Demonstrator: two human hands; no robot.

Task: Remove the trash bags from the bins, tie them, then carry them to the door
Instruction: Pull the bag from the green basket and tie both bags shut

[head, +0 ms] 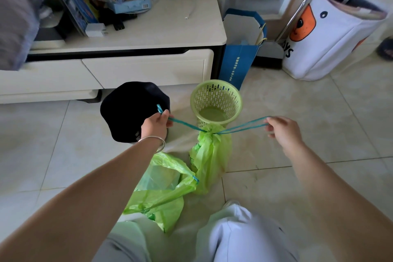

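Note:
A green trash bag (209,155) stands on the tiled floor, its neck cinched by a blue drawstring (242,127). My left hand (156,125) grips the drawstring's left loop, and my right hand (284,130) pinches the right loop; the two ends are pulled taut to either side. A second green trash bag (161,189) lies open and slack on the floor nearer me. Behind them stand an empty green slotted bin (217,100) and a bin lined with a black bag (129,110).
A cream TV cabinet (148,66) with boxes on top runs along the back. A blue paper bag (238,64) and a white fabric basket (331,34) stand at the right. My knees (231,236) fill the bottom. Tiled floor extends to both sides.

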